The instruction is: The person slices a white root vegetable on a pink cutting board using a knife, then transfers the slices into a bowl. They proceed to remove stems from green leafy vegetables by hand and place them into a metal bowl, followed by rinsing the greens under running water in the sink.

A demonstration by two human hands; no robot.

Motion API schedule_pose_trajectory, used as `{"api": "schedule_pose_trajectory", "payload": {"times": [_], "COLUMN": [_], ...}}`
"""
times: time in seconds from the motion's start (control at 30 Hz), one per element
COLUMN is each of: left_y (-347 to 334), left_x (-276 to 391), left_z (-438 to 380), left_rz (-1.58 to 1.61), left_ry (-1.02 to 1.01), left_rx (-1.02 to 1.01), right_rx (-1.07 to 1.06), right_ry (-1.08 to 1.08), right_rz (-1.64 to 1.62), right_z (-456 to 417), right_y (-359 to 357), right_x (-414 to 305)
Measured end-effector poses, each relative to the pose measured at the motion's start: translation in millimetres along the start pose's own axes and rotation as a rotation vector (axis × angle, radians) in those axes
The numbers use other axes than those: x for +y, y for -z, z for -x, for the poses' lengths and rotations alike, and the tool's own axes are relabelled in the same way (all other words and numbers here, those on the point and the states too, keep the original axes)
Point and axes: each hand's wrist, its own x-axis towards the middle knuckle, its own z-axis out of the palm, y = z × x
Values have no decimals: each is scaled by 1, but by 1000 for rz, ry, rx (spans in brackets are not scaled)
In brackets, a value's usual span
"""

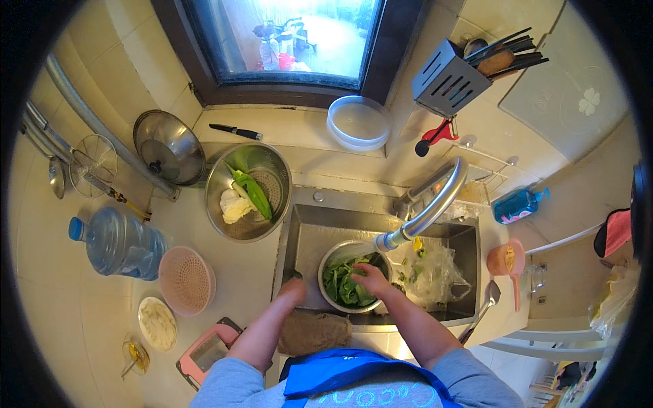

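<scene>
A metal bowl (323,285) of leafy greens (341,281) sits in the stainless steel sink (306,234). Over the right side of the greens is my right hand (371,280), its fingers apart and seemingly holding nothing. Water sprays into the bowl from the curved faucet (449,191). My left hand (292,291) is at the sink's left edge, apart from the bowl. Something small and dark shows at its fingertips, but I cannot tell whether it is held. A clear plastic bag (433,275) with green scraps beside it lies in the sink's right part.
Left of the sink stand a steel colander (217,204) with vegetables, a pink basket (187,280), a water jug (122,245) and a pink-framed cutting board (206,352). A brown cloth (314,334) lies at the front edge. At right are a spatula (491,296) and a pink ladle cup (502,260).
</scene>
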Motion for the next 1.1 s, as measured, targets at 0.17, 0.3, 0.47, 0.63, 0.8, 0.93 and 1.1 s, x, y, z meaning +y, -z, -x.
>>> {"api": "schedule_pose_trajectory", "payload": {"times": [0.17, 0.3, 0.47, 0.63, 0.8, 0.93, 1.1], "left_y": [29, 19, 28, 23, -49, 1, -16], "left_x": [43, 69, 103, 145, 101, 89, 23], "left_z": [3, -30, -77, -103, -183, -111, -22], "left_rz": [459, 1403, 1548, 940, 632, 401, 756], "left_ry": [76, 218, 77, 6, -249, -163, 150], "left_rx": [-104, -60, -219, -232, -98, 18, -49], "right_rx": [0, -60, -235, 2, 397, 373, 262], "right_ry": [-201, -227, -161, -208, -422, -886, -990], "right_rz": [-845, -1435, -1514, -1247, -569, -424, -720], "right_z": [-44, -74, -82, -24, 21, 49, 45], "right_y": [-2, -7, -12, 29, 48, 37, -23], "right_x": [0, 0, 17, -1, 58, 144, 178]}}
